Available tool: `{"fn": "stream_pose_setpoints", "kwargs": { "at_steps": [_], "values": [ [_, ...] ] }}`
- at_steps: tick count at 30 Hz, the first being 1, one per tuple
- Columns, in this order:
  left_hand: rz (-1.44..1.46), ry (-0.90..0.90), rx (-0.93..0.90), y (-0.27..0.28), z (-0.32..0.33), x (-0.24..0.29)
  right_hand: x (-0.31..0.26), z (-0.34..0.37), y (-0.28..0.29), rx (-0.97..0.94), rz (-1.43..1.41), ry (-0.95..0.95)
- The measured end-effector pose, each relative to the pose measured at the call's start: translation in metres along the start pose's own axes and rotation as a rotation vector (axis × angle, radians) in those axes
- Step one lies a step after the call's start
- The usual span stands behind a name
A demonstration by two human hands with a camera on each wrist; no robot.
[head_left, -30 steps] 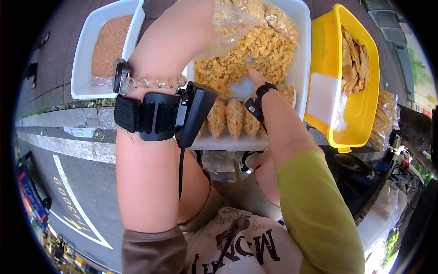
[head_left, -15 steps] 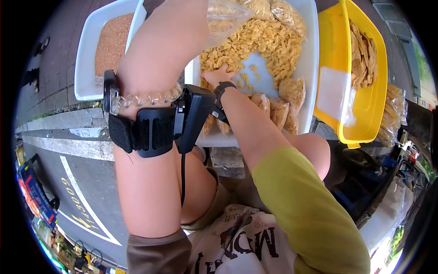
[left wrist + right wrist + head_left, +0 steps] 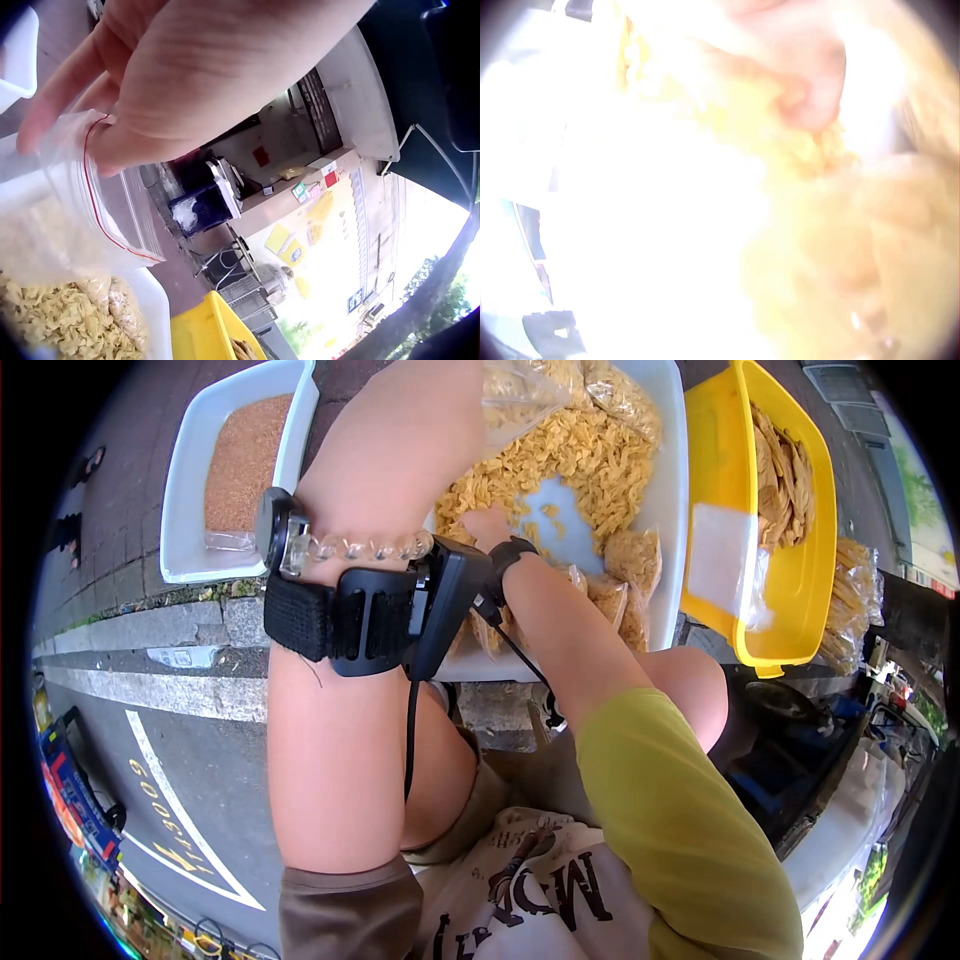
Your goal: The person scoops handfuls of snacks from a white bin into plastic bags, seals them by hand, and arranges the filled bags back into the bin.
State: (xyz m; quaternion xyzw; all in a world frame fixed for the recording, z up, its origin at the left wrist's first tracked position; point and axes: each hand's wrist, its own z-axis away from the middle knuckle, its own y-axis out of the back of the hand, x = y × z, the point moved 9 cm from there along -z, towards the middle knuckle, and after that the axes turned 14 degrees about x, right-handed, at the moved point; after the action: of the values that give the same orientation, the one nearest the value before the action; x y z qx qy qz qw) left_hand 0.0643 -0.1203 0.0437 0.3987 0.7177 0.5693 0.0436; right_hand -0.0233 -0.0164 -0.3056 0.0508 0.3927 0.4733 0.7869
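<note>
My left hand (image 3: 187,82) pinches the rim of a clear zip bag (image 3: 60,225) with a red seal line, held over the far left of a white bin (image 3: 672,480). Yellow dried flakes (image 3: 600,455) cover much of the bin's bottom. Down in the flakes at the bin's left side is my right hand (image 3: 487,525), its fingers drawn in around some of them. The right wrist view is badly washed out, with fingertips (image 3: 810,109) among pale yellow flakes. My left fingers are out of the head view.
Filled bags (image 3: 632,565) line the bin's near side, and more filled bags (image 3: 620,405) lie at its far end. To the left stands a tub (image 3: 172,510) of reddish-brown grains. A yellow tub (image 3: 832,530) with brown pieces stands right, beside another bag (image 3: 850,600).
My right hand has swept left from the bin's middle, leaving more of the bin's bottom bare. Its spread fingers have drawn together. My left hand still holds the bag.
</note>
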Motion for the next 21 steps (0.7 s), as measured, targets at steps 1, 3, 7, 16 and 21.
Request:
{"fn": "stream_pose_setpoints", "kwargs": {
  "at_steps": [1,3,7,16,21],
  "values": [
    [0.010,-0.018,0.011,-0.002,0.000,0.001,-0.003,0.008,0.004,-0.110,-0.192,-0.130],
    [0.025,-0.043,0.040,-0.001,-0.003,0.006,-0.006,0.007,0.020,-0.216,-0.353,-0.258],
    [0.075,-0.039,0.036,0.001,-0.011,0.030,-0.035,0.019,0.083,-0.209,-0.316,-0.225],
    [0.069,0.029,-0.100,-0.037,-0.004,0.054,-0.119,0.080,0.201,-0.372,-0.500,0.032],
    [0.026,0.096,0.031,-0.042,-0.003,0.060,-0.159,0.132,0.248,-0.213,-0.646,0.293]
  ]
}}
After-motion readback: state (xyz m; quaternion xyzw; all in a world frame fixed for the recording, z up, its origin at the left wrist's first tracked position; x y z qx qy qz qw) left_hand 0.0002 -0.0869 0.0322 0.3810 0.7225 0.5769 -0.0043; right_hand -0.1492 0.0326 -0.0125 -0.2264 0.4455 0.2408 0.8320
